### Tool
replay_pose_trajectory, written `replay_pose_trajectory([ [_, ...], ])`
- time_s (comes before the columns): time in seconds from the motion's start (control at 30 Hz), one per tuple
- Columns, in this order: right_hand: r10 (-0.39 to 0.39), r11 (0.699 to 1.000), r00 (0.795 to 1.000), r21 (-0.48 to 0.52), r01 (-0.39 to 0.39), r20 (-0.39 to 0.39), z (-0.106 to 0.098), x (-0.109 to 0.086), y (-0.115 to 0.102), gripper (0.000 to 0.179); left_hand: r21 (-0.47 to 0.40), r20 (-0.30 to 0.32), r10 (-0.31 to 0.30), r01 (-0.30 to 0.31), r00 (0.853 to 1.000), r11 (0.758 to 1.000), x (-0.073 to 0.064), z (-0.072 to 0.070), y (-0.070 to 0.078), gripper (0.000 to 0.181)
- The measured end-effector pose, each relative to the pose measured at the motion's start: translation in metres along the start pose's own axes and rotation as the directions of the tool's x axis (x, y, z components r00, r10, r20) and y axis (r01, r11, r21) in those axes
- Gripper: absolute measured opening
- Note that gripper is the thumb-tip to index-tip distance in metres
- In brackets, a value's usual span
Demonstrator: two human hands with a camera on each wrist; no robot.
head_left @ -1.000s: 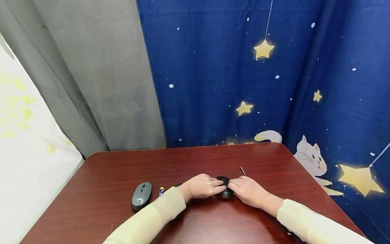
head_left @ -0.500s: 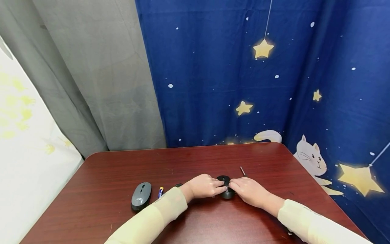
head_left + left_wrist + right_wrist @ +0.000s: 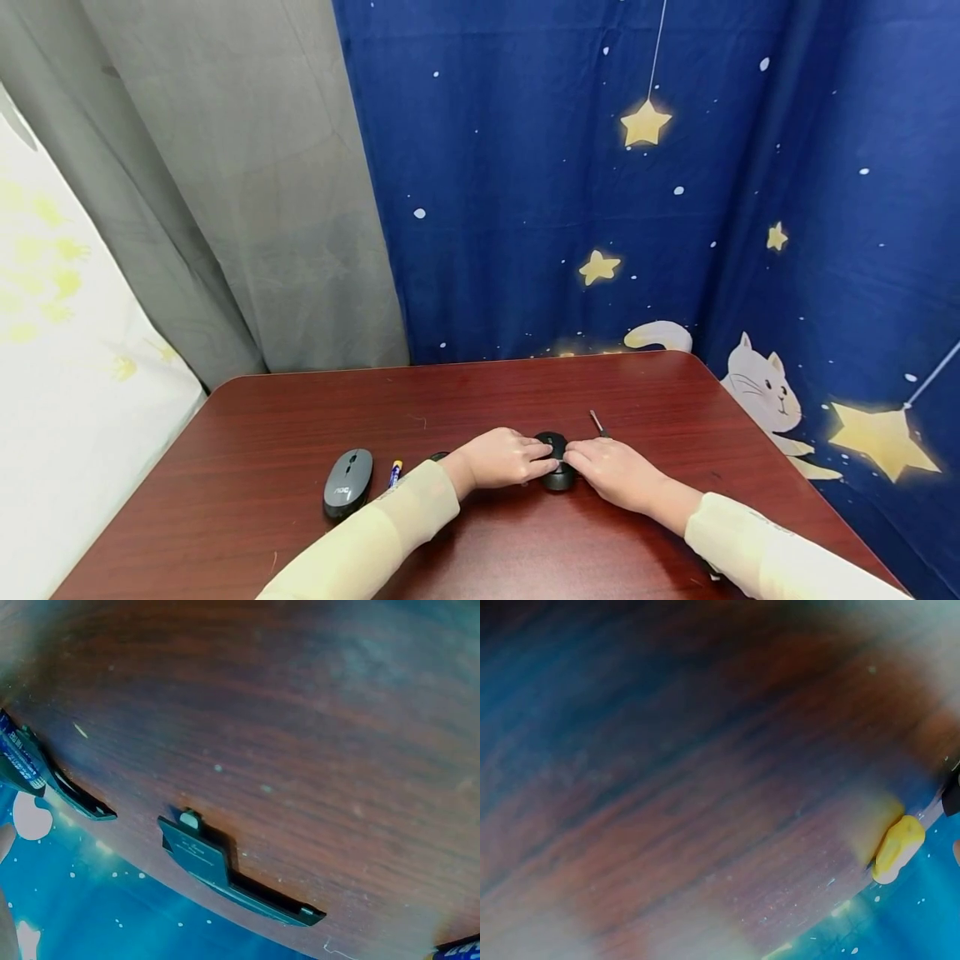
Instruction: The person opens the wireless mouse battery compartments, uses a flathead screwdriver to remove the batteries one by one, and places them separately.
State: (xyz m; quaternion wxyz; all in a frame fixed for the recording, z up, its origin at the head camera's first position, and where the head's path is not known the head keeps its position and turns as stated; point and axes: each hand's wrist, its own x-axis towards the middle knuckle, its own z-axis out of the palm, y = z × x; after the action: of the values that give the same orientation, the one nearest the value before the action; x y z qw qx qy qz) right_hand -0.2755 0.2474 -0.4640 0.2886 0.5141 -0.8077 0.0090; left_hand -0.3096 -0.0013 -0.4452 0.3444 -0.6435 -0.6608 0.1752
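Note:
A small black computer mouse sits on the table between both hands. My left hand holds it from the left, fingers laid over its top. From the right, my right hand grips its side with bent fingers; its thumb is hidden. In the left wrist view, a blue battery lies in the opened black mouse body at the left edge. A loose black mouse cover lies on the table near my left hand; in the head view it is mostly hidden behind the left wrist.
A grey mouse lies on the left of the red-brown table, beside a blue and yellow battery. A screwdriver's metal shaft shows behind my right hand. In the right wrist view lies a yellow, rounded thing. Curtains hang behind.
Both hands stay on the black mouse with barely any movement. The view shifts slightly.

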Motion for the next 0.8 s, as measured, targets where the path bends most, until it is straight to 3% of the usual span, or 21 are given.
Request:
replay_pose_trajectory([
  [0.23, -0.008, 1.0, 1.0, -0.024, 0.008, -0.015, -0.006, -0.002, 0.005, 0.044, -0.022, -0.036, -0.009, 0.008, 0.999, 1.0, -0.007, -0.005, -0.003, 0.03],
  [0.43, -0.035, 0.999, 0.995, -0.03, 0.032, -0.094, -0.011, 0.002, 0.008, 0.038, -0.015, -0.073, -0.033, 0.032, 0.997, 0.999, -0.016, -0.013, -0.005, 0.027],
  [0.63, -0.043, 0.999, 0.994, -0.022, 0.041, -0.102, -0.019, 0.007, 0.006, 0.022, -0.008, -0.117, -0.036, 0.035, 0.992, 0.999, -0.026, -0.027, -0.009, 0.029],
  [0.8, -0.003, 1.0, 0.99, -0.017, 0.001, -0.139, -0.033, 0.015, 0.004, 0.024, -0.046, -0.167, -0.054, 0.047, 0.984, 0.998, -0.034, -0.044, -0.014, 0.028],
])
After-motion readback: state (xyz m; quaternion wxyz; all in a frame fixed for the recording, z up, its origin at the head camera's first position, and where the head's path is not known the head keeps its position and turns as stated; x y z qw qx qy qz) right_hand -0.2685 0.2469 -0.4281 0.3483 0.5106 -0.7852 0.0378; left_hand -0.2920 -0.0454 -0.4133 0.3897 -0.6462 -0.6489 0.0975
